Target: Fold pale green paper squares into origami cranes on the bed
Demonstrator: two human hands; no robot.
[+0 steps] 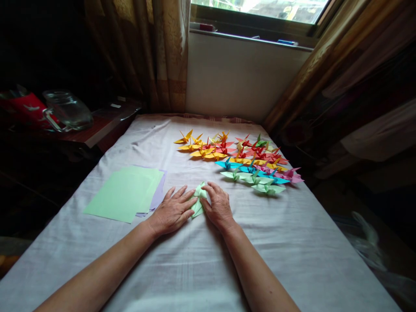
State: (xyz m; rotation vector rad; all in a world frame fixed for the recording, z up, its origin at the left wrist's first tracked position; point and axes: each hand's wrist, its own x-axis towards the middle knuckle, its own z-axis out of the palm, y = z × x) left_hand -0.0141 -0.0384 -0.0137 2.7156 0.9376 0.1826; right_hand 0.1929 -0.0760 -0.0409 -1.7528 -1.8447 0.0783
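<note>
A partly folded piece of light green origami paper (198,209) lies on the cloth between my hands. My left hand (172,210) rests flat with its fingers spread, the fingertips touching the paper's left edge. On the paper's right side, my right hand (218,206) has its fingers bent, thumb and fingertips gripping the fold. To the left is a stack of square paper sheets (120,193), light green on top with purple ones (160,193) showing beneath. Several folded paper cranes (253,162) in yellow, red, blue, pink and green stand in rows beyond my right hand.
A white cloth (182,268) covers the table. On a dark side table at the left stand a glass jar (69,110) and a red container (27,110). Curtains (169,56) hang beside the window, with a blue pen-like object (287,42) on its sill.
</note>
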